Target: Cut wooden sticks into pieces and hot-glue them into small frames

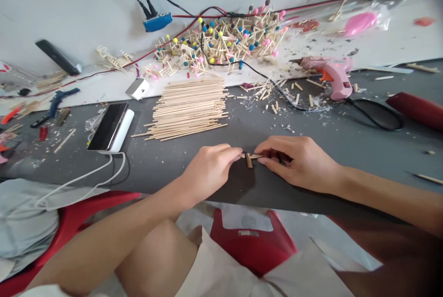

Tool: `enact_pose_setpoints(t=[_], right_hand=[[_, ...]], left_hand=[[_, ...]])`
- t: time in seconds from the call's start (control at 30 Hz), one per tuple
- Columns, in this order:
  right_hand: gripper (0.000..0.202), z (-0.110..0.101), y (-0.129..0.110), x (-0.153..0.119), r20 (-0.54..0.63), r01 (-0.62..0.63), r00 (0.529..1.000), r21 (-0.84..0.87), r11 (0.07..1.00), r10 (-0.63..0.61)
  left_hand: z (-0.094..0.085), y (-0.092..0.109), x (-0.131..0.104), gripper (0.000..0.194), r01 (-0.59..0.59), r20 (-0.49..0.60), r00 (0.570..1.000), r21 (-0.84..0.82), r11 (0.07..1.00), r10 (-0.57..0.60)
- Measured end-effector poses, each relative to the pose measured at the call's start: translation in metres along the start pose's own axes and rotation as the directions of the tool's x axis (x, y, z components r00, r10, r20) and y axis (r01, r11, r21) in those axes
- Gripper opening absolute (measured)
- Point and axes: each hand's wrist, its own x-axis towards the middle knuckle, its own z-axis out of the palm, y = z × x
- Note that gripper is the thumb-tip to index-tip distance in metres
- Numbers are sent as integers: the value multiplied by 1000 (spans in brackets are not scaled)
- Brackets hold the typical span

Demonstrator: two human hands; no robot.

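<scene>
Near the table's front edge, my left hand (211,167) is closed in a pinch on the left end of a small piece made of short wooden sticks (249,160). From the other side my right hand (299,160) pinches a short stick (256,156) that meets this piece. One short stick in the middle stands crosswise to the others. Whether the sticks are joined or only touching, I cannot tell. Behind my hands lies a stack of long thin wooden sticks (190,107).
At the back lies a heap of short sticks with coloured balls (221,40). A pink glue gun (337,75) with a black cord rests at right among stick scraps. A phone on a white power bank (112,128) is at left. A red stool (254,241) stands below.
</scene>
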Motion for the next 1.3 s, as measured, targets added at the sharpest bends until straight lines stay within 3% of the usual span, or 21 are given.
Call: enact_pose_setpoints(t=[0.33,0.8,1.1,1.3], right_hand=[[12,1,0,1,-2,-3,1000,-25,1000,3],[11,2,1,1,-20,10,1000,-33,999,-11],[13,3,1,2,-22,-3,1000,-30,1000,2],[13,2,-1,2,-37,-4,999,-28,1000,3]], left_hand=[[-1,-3,4,30,-57,108,993,37,998,53],[2,-6,7,31,-70,96,993,23,997,68],[6,-11,9,24,-29,65,997,-147,989,39],[8,-13,10,24,-9,63,998,-175,985,20]])
